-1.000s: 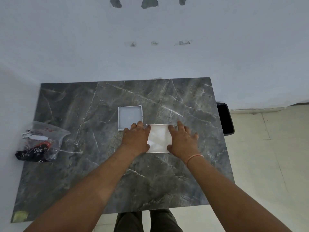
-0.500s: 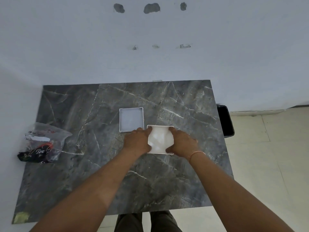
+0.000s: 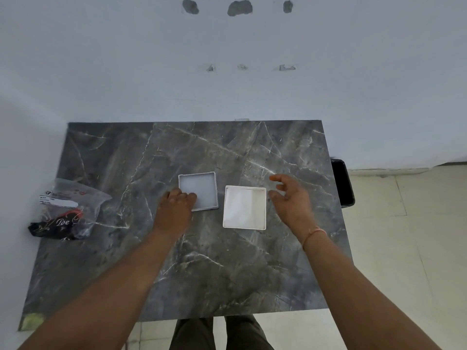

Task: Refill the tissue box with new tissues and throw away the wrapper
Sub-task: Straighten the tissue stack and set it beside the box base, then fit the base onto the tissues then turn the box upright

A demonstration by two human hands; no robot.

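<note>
A white square tissue box (image 3: 244, 207), open on top and filled with white tissues, lies on the dark marble table (image 3: 227, 269) near its middle. Its grey-white lid (image 3: 199, 188) lies just to the left, inner side up. My left hand (image 3: 174, 210) rests on the lid's near left corner, fingers on its rim. My right hand (image 3: 290, 200) hovers to the right of the box, fingers spread, holding nothing. The clear plastic wrapper (image 3: 68, 210) with black and red print lies at the table's left edge.
A black bin (image 3: 343, 183) stands on the floor beside the table's right edge. A white wall runs behind the table. Pale floor tiles lie to the right. My legs show below the table's near edge.
Both hands were pressing on the tissues in the box. They have come off it: the left moved onto the lid, the right lifted away to the right and opened.
</note>
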